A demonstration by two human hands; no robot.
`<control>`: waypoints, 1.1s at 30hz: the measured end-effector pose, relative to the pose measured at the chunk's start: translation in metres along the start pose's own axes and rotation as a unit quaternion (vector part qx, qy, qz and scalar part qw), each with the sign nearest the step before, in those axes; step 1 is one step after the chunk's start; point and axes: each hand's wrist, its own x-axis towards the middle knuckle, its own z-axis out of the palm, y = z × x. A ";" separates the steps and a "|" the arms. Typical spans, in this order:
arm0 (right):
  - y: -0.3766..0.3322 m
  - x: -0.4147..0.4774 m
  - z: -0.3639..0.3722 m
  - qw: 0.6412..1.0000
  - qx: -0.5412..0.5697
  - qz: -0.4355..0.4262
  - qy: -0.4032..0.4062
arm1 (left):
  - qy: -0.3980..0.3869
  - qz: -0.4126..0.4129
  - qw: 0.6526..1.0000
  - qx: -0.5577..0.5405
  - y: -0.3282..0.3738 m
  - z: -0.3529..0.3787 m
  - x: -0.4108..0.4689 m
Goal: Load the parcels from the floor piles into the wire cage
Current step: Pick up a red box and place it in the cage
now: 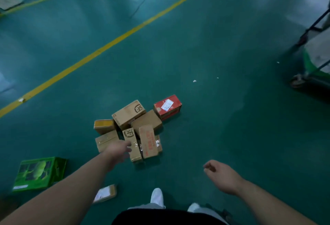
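Left hand (119,150) reached over pile of brown cardboard parcels (129,114) on green floor (214,117); finger spread unclear. Right hand (222,174) hung apart, fingers loosely curled, empty.

parcels (133,130): brown cartons, one red | clustered, touching | green floor

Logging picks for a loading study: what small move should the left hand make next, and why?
Probably lower the left hand and close it on the narrow SF box: the hand hovers right at that box, empty, and the right hand is empty too.
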 end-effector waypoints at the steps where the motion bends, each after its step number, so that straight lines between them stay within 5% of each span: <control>1: 0.000 0.006 -0.006 1.000 0.000 0.000 -0.003 | -0.006 -0.004 1.000 -0.002 0.011 0.007 0.006; 8: 0.020 0.091 -0.081 0.999 -0.031 0.002 -0.017 | -0.038 -0.038 0.999 0.005 0.070 0.071 0.033; 20: -0.018 0.287 -0.291 0.998 -0.064 -0.024 -0.018 | 0.094 -0.045 0.990 -0.098 0.193 0.107 0.069; 33: -0.111 0.373 -0.323 0.988 -0.113 -0.070 -0.078 | 0.100 -0.108 0.985 -0.089 0.257 0.097 0.164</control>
